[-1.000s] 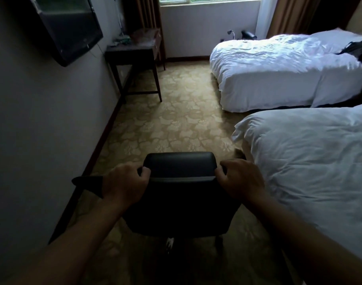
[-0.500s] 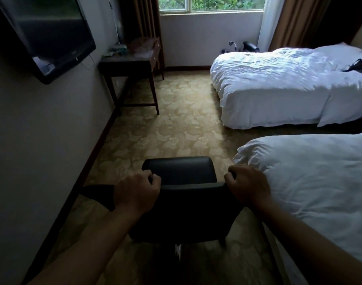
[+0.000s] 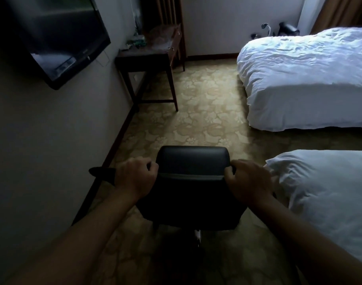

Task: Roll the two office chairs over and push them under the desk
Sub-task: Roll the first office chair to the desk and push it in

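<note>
I see a patterned carpet (image 3: pixel 204 112) running down the middle of the room, with a pale wall (image 3: pixel 42 140) along its left edge and two white beds on its right. The far bed (image 3: pixel 303 79) sits toward the carpet's far right corner; the near bed (image 3: pixel 328 194) fills the right edge close to me. A dark TV (image 3: pixel 58 38) hangs on the wall at upper left. Past it, a dark wooden desk (image 3: pixel 149 56) stands against the wall near the carpet's far left corner, beside brown curtains (image 3: pixel 165 11), with some small items on top that I cannot make out.

The black chair (image 3: pixel 191 188) stands on the carpet near its front edge, between the wall and the near bed, well apart from the desk. Its back faces me and its seat points toward the desk end. An armrest (image 3: pixel 102 174) pokes out to the left, near the wall.

My left hand (image 3: pixel 135 177) is curled tight around the left top corner of the chair back. My right hand (image 3: pixel 249 181) grips the right top corner the same way, fingers (image 3: pixel 230 171) wrapped over the edge, just beside the near bed.
</note>
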